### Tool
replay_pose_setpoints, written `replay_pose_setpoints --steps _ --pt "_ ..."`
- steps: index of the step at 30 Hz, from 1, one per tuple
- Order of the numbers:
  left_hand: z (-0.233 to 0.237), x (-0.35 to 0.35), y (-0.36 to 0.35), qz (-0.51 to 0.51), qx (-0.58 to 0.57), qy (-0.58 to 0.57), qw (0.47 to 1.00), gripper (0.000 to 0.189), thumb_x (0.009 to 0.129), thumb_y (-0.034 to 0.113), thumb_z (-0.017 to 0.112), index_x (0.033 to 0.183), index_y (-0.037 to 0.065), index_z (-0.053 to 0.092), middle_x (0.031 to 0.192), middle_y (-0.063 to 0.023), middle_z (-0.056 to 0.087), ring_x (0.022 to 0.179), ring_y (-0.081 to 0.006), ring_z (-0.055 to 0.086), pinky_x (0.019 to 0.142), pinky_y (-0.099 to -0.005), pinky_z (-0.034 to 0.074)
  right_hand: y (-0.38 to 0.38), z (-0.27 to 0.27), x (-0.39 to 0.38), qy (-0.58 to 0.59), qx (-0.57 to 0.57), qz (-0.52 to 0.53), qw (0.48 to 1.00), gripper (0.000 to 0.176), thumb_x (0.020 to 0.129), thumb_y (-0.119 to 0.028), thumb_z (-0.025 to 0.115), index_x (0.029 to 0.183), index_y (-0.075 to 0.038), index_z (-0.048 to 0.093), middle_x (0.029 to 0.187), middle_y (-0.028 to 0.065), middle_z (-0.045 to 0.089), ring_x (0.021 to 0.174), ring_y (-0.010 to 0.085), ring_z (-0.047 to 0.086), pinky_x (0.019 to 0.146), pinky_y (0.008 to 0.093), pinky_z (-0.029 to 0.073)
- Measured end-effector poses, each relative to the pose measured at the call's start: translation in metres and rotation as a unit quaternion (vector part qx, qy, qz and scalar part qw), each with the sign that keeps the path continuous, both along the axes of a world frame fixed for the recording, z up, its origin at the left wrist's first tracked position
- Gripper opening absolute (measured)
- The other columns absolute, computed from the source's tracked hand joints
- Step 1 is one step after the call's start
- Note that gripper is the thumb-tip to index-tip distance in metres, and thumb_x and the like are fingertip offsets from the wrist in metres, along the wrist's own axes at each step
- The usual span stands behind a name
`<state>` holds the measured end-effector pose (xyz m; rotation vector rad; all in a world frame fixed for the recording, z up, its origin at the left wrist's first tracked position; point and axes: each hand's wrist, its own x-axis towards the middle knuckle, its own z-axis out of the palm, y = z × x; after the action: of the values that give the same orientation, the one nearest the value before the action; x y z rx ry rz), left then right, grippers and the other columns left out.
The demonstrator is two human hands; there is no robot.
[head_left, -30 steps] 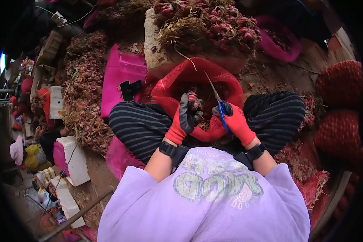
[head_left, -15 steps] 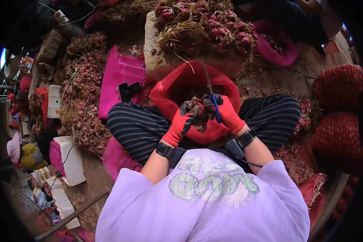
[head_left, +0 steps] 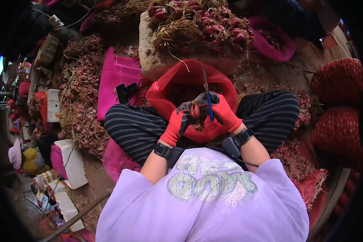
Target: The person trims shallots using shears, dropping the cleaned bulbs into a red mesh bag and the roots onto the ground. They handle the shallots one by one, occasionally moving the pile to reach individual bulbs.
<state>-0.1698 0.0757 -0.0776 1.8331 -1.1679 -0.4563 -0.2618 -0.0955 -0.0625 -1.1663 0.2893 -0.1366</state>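
Observation:
My left hand (head_left: 177, 122), in a red glove with dark fingers, is closed round a small bunch of red shallots (head_left: 195, 111). Gripped in my right hand (head_left: 225, 112), gloved the same way, is a pair of scissors (head_left: 209, 106) with blue handles, the long blades pointing away from me. The fingers of both hands come together at the bunch. Below them, the mouth of a red mesh bag (head_left: 161, 91) stands wide between my crossed legs, and its inside is mostly dark.
A pale foam box (head_left: 147, 48) heaped with shallots (head_left: 218, 28) is just beyond the bag. More dried shallots (head_left: 78, 101) lie in a long pile to the left, near a pink plastic sheet (head_left: 113, 80) with a black device (head_left: 126, 92). Full red sacks (head_left: 338, 131) stand right.
The right hand and scissors have turned, handles now drawn closer to the left hand. The shallots in the left hand have rotated and show more plainly. The whole view has shifted slightly.

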Motion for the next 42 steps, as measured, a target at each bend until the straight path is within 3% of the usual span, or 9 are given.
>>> replay_pose_setpoints --steps 2,11,18,21,31,33,36,38,42 --pt "0.018 -0.005 0.001 0.04 0.036 -0.107 0.993 0.029 0.086 0.013 0.057 0.111 0.0 0.05 0.1 -0.0111 0.059 0.089 -0.0264 0.058 0.077 -0.0328 0.048 0.007 0.0 0.0 0.008 0.051 -0.009 0.999 0.018 0.08 -0.014 0.066 0.094 -0.003 0.062 0.085 0.0017 0.063 0.075 0.0084 0.057 0.068 0.0232 0.047" --pt "-0.018 -0.003 -0.001 0.117 -0.035 0.516 0.848 0.023 0.089 0.016 0.058 0.106 0.001 0.057 0.095 -0.0045 0.062 0.086 -0.0099 0.057 0.075 -0.0243 0.047 0.019 -0.013 0.001 0.003 0.027 -0.099 0.995 0.015 0.081 -0.013 0.064 0.093 -0.004 0.062 0.083 0.0018 0.062 0.073 0.0088 0.058 0.064 0.0226 0.047" --pt "-0.01 -0.001 -0.004 0.029 -0.012 -0.196 0.98 0.012 0.091 0.013 0.053 0.097 0.004 0.058 0.088 -0.0016 0.058 0.079 -0.0075 0.053 0.075 -0.0225 0.045 0.011 -0.027 0.003 0.056 0.077 -0.088 0.992 0.014 0.082 -0.012 0.063 0.093 -0.004 0.062 0.08 0.0029 0.063 0.067 0.0098 0.06 0.059 0.0232 0.049" --pt "-0.018 -0.002 -0.001 0.051 -0.108 0.554 0.824 0.011 0.091 0.011 0.05 0.098 0.006 0.056 0.086 -0.0001 0.056 0.08 -0.0076 0.052 0.073 -0.0225 0.044 0.017 -0.01 0.005 0.015 0.013 -0.033 0.999 0.015 0.082 -0.015 0.064 0.092 -0.004 0.063 0.08 0.0021 0.063 0.065 0.0084 0.058 0.057 0.0223 0.047" --pt "0.007 -0.001 0.0 -0.005 -0.026 0.265 0.964 0.029 0.097 0.026 0.042 0.11 0.002 0.053 0.097 -0.003 0.056 0.087 -0.0121 0.053 0.078 -0.026 0.046 -0.001 -0.006 -0.008 0.006 0.041 0.031 0.999 0.022 0.082 -0.014 0.063 0.099 -0.001 0.062 0.081 0.0061 0.064 0.069 0.0096 0.06 0.058 0.0221 0.048" --pt "0.009 -0.004 -0.003 0.024 -0.018 0.326 0.945 0.035 0.097 0.031 0.042 0.117 0.004 0.051 0.1 -0.0035 0.056 0.089 -0.0131 0.053 0.081 -0.0257 0.046 0.01 -0.009 -0.005 0.04 0.05 -0.024 0.998 0.023 0.081 -0.014 0.064 0.1 0.0 0.062 0.081 0.0067 0.065 0.07 0.0098 0.06 0.06 0.023 0.048" --pt "0.015 -0.01 -0.009 0.08 -0.044 0.752 0.653 0.043 0.096 0.039 0.04 0.126 0.008 0.046 0.105 -0.0038 0.055 0.093 -0.014 0.054 0.084 -0.0271 0.046 0.03 -0.012 -0.004 0.059 -0.186 -0.084 0.977 0.025 0.08 -0.018 0.065 0.099 -0.001 0.062 0.084 0.0052 0.066 0.077 0.0141 0.063 0.066 0.028 0.05" --pt "0.015 -0.017 -0.009 0.058 -0.109 0.735 0.667 0.046 0.095 0.043 0.039 0.127 0.01 0.045 0.107 -0.0041 0.054 0.094 -0.0148 0.054 0.084 -0.0281 0.046 0.037 -0.01 -0.006 -0.005 -0.351 -0.098 0.931 0.023 0.081 -0.017 0.064 0.099 -0.002 0.063 0.087 0.0036 0.066 0.079 0.018 0.064 0.072 0.033 0.05" --pt "-0.004 -0.01 -0.011 -0.042 -0.187 0.708 0.68 0.042 0.095 0.042 0.04 0.121 0.01 0.047 0.108 -0.0049 0.055 0.097 -0.0156 0.054 0.084 -0.0298 0.046 0.037 -0.016 0.0 -0.081 0.008 -0.132 0.988 0.019 0.083 -0.017 0.06 0.097 -0.003 0.062 0.084 0.0055 0.064 0.074 0.0174 0.062 0.068 0.031 0.051"
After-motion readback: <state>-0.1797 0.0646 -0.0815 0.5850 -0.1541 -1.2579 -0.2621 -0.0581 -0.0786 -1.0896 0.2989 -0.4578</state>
